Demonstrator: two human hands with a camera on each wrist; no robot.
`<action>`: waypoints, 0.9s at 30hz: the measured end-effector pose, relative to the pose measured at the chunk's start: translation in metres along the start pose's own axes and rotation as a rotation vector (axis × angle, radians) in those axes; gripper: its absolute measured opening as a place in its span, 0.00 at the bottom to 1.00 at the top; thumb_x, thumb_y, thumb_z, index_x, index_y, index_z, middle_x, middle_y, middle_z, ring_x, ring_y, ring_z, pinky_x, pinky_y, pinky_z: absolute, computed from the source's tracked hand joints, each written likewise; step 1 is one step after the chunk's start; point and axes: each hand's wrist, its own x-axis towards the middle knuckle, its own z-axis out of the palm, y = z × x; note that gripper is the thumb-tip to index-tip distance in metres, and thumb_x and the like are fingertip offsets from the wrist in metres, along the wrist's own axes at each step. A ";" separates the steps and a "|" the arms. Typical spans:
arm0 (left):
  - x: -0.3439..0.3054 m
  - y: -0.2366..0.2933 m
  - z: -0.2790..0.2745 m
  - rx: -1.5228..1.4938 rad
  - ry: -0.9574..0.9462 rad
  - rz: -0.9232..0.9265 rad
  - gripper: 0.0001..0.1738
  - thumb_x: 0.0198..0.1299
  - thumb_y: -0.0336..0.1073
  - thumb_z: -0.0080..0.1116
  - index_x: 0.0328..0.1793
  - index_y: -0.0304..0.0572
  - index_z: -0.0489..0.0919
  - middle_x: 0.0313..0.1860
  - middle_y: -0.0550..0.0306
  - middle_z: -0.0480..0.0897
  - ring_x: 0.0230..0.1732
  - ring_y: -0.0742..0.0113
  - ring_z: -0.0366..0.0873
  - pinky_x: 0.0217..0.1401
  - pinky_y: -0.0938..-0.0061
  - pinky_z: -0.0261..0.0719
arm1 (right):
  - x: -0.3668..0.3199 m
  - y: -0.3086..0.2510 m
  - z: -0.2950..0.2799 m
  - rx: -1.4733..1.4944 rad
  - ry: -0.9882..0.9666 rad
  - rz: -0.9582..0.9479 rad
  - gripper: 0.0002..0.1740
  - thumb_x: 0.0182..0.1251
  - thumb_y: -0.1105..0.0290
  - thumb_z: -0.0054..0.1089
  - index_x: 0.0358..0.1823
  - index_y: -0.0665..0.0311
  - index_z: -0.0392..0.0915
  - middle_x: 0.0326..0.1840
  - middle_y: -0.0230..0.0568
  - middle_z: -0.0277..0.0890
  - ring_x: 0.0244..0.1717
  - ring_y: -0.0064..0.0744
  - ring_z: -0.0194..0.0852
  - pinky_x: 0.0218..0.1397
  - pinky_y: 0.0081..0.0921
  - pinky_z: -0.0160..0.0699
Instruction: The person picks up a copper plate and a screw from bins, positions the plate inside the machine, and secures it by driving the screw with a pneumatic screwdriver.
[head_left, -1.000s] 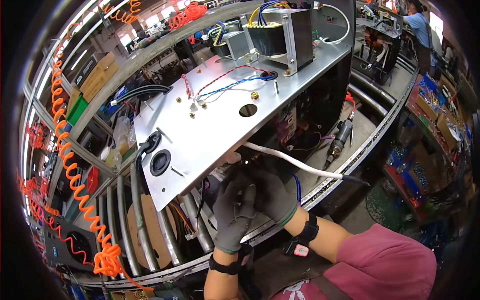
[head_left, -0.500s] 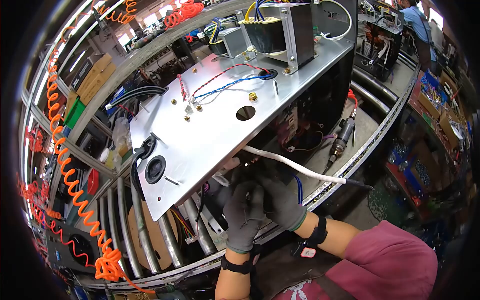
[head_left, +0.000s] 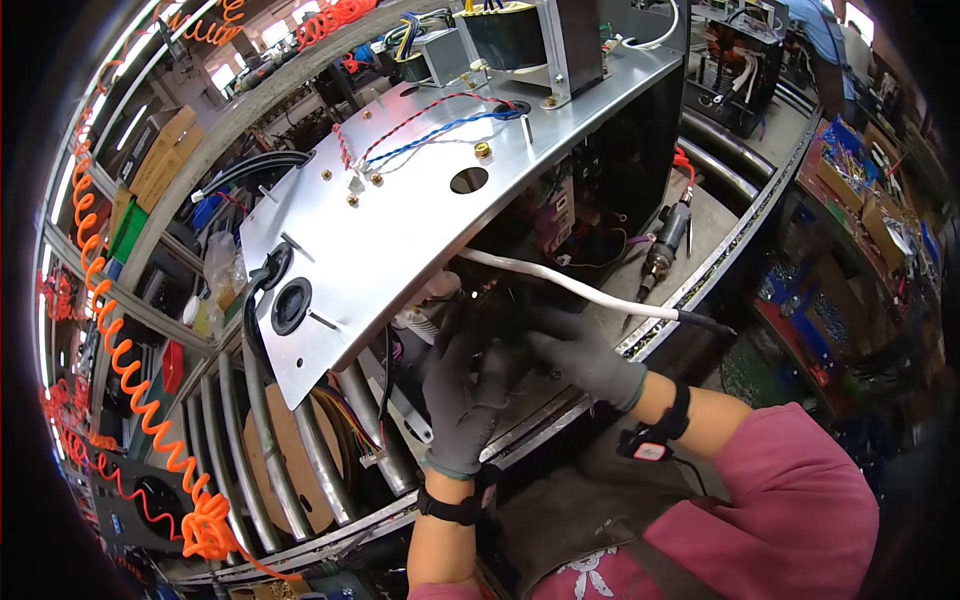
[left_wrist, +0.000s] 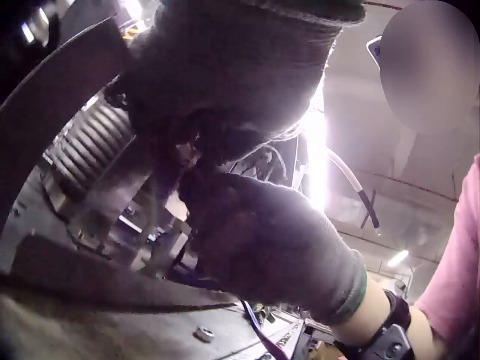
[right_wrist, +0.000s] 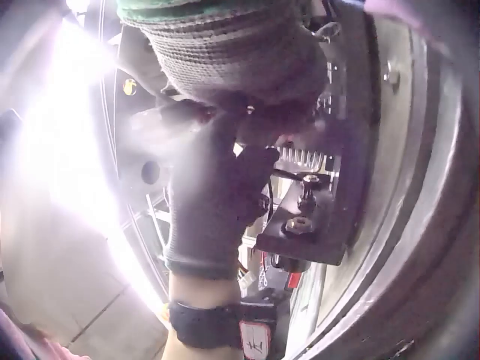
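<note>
Both hands wear grey knit gloves and work close together under the near edge of a bare metal panel (head_left: pixel 400 220). My left hand (head_left: pixel 460 400) reaches up into the dark gap, fingertips in shadow. Just to its right is my right hand (head_left: pixel 595 362), blurred, its fingers pointing toward the left hand's fingers. In the left wrist view the right hand (left_wrist: pixel 270 240) sits close below the left hand (left_wrist: pixel 240 67), with a small pale piece (left_wrist: pixel 187 154) between them. I cannot tell what the fingers hold. A white cable (head_left: pixel 570 285) with a black end passes above the right hand.
A power screwdriver (head_left: pixel 667 240) lies right of the machine. Transformers (head_left: pixel 505 40) and twisted red and blue wires (head_left: pixel 430 130) sit on the panel. Metal rollers (head_left: pixel 290 470) run below left, near an orange coiled hose (head_left: pixel 130 370). A nut (left_wrist: pixel 204 334) lies near the hands.
My right hand has drawn away rightward from the left, opening a gap between the wrists. The head view has shifted, moving the panel and machine up and left in the picture.
</note>
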 end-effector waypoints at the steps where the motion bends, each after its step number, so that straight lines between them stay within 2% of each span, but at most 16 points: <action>1: 0.001 -0.002 0.004 -0.055 0.028 0.000 0.20 0.58 0.35 0.54 0.56 0.39 0.80 0.62 0.37 0.74 0.58 0.43 0.76 0.57 0.62 0.77 | -0.007 -0.007 -0.008 -0.102 0.051 -0.012 0.22 0.64 0.70 0.53 0.60 0.66 0.72 0.48 0.47 0.76 0.46 0.41 0.76 0.46 0.33 0.77; 2: 0.001 -0.007 0.009 -0.061 0.032 0.003 0.20 0.58 0.35 0.54 0.56 0.39 0.80 0.62 0.37 0.74 0.58 0.43 0.76 0.57 0.62 0.77 | -0.012 -0.007 -0.017 -0.111 0.052 -0.014 0.22 0.64 0.70 0.53 0.60 0.66 0.72 0.48 0.47 0.76 0.46 0.41 0.76 0.46 0.33 0.77; 4: 0.001 -0.016 0.018 0.022 0.048 0.054 0.16 0.58 0.32 0.56 0.52 0.34 0.80 0.65 0.40 0.72 0.66 0.49 0.70 0.60 0.65 0.75 | -0.023 -0.002 -0.032 -1.025 -0.060 -0.047 0.21 0.62 0.67 0.56 0.58 0.58 0.75 0.49 0.45 0.77 0.46 0.43 0.79 0.47 0.34 0.79; 5: 0.001 -0.019 0.018 0.021 0.044 0.053 0.16 0.58 0.32 0.56 0.52 0.34 0.80 0.65 0.40 0.72 0.66 0.49 0.70 0.60 0.65 0.75 | -0.027 0.004 -0.032 -0.977 -0.082 -0.202 0.16 0.58 0.68 0.57 0.48 0.64 0.78 0.49 0.50 0.74 0.47 0.52 0.74 0.49 0.43 0.75; 6: 0.003 -0.020 0.017 0.046 0.044 0.091 0.16 0.57 0.32 0.57 0.51 0.34 0.80 0.65 0.40 0.72 0.66 0.49 0.71 0.58 0.66 0.76 | -0.027 0.007 -0.032 -0.975 -0.079 -0.196 0.16 0.58 0.68 0.57 0.48 0.64 0.78 0.49 0.50 0.74 0.47 0.52 0.74 0.49 0.43 0.75; 8: 0.006 -0.019 0.020 0.068 0.043 0.129 0.16 0.56 0.31 0.57 0.51 0.34 0.80 0.65 0.40 0.72 0.65 0.49 0.72 0.57 0.67 0.78 | -0.025 0.008 -0.034 -1.071 -0.224 -0.201 0.15 0.54 0.71 0.57 0.45 0.63 0.78 0.50 0.49 0.74 0.49 0.53 0.74 0.49 0.44 0.75; 11: 0.008 -0.012 0.025 0.069 0.030 0.084 0.17 0.55 0.32 0.57 0.51 0.33 0.79 0.65 0.39 0.72 0.66 0.48 0.71 0.58 0.66 0.77 | -0.022 0.015 -0.043 -1.110 -0.248 -0.204 0.13 0.52 0.74 0.55 0.41 0.63 0.78 0.48 0.49 0.73 0.48 0.53 0.74 0.47 0.45 0.75; 16: 0.012 -0.012 0.031 0.163 0.035 0.202 0.19 0.57 0.34 0.56 0.53 0.33 0.79 0.64 0.37 0.72 0.66 0.46 0.70 0.60 0.64 0.75 | -0.021 0.007 -0.042 -1.205 -0.228 -0.111 0.12 0.52 0.76 0.54 0.40 0.64 0.76 0.43 0.50 0.72 0.46 0.54 0.74 0.45 0.45 0.75; 18: 0.013 -0.001 0.036 0.154 0.044 0.165 0.19 0.57 0.35 0.57 0.53 0.34 0.79 0.63 0.38 0.72 0.64 0.47 0.71 0.60 0.64 0.76 | -0.021 0.005 -0.045 -1.241 -0.188 -0.076 0.11 0.53 0.75 0.54 0.40 0.64 0.75 0.41 0.50 0.72 0.45 0.54 0.74 0.45 0.45 0.74; 20: 0.010 0.009 0.038 0.148 0.049 0.134 0.19 0.57 0.36 0.57 0.53 0.34 0.79 0.62 0.38 0.73 0.63 0.48 0.73 0.59 0.64 0.76 | -0.020 0.006 -0.048 -1.211 -0.179 -0.090 0.11 0.54 0.74 0.54 0.40 0.63 0.75 0.41 0.52 0.72 0.44 0.56 0.72 0.44 0.47 0.74; 21: 0.007 0.013 0.038 0.104 0.059 0.041 0.19 0.58 0.37 0.58 0.55 0.39 0.79 0.59 0.38 0.75 0.60 0.46 0.74 0.57 0.63 0.77 | -0.022 0.003 -0.050 -1.212 -0.162 -0.099 0.11 0.54 0.74 0.54 0.40 0.63 0.75 0.41 0.52 0.72 0.44 0.56 0.72 0.44 0.47 0.74; 22: 0.003 0.015 0.037 0.063 0.067 -0.052 0.20 0.58 0.39 0.58 0.58 0.45 0.80 0.56 0.39 0.77 0.58 0.44 0.75 0.55 0.63 0.78 | -0.024 -0.002 -0.052 -1.096 -0.130 -0.085 0.10 0.56 0.73 0.55 0.41 0.64 0.75 0.40 0.51 0.73 0.44 0.52 0.74 0.45 0.43 0.74; 23: -0.001 0.007 0.034 0.096 0.084 0.016 0.19 0.59 0.38 0.60 0.56 0.40 0.80 0.48 0.45 0.82 0.50 0.54 0.79 0.46 0.69 0.80 | -0.026 -0.006 -0.050 -0.979 -0.099 -0.072 0.10 0.57 0.73 0.56 0.41 0.64 0.75 0.40 0.49 0.74 0.43 0.48 0.76 0.45 0.40 0.75; 24: -0.006 0.004 0.035 0.101 0.079 0.028 0.19 0.59 0.38 0.60 0.56 0.40 0.80 0.48 0.45 0.82 0.50 0.54 0.79 0.46 0.69 0.80 | -0.025 -0.009 -0.049 -0.974 -0.088 -0.079 0.10 0.57 0.73 0.56 0.41 0.64 0.75 0.40 0.49 0.74 0.43 0.48 0.76 0.45 0.40 0.75; 26: -0.013 0.007 0.039 -0.423 -0.011 -0.386 0.16 0.60 0.34 0.60 0.54 0.36 0.80 0.42 0.53 0.84 0.42 0.66 0.80 0.41 0.75 0.78 | -0.026 -0.014 -0.046 -0.299 0.054 -0.069 0.12 0.59 0.72 0.59 0.44 0.66 0.75 0.40 0.42 0.76 0.43 0.32 0.76 0.48 0.30 0.76; 27: -0.013 0.002 0.041 -0.402 -0.025 -0.338 0.15 0.62 0.32 0.59 0.53 0.33 0.80 0.42 0.57 0.83 0.38 0.73 0.78 0.39 0.79 0.76 | -0.024 -0.017 -0.042 -0.125 0.057 -0.104 0.13 0.60 0.72 0.63 0.45 0.67 0.75 0.40 0.35 0.77 0.44 0.20 0.73 0.49 0.22 0.74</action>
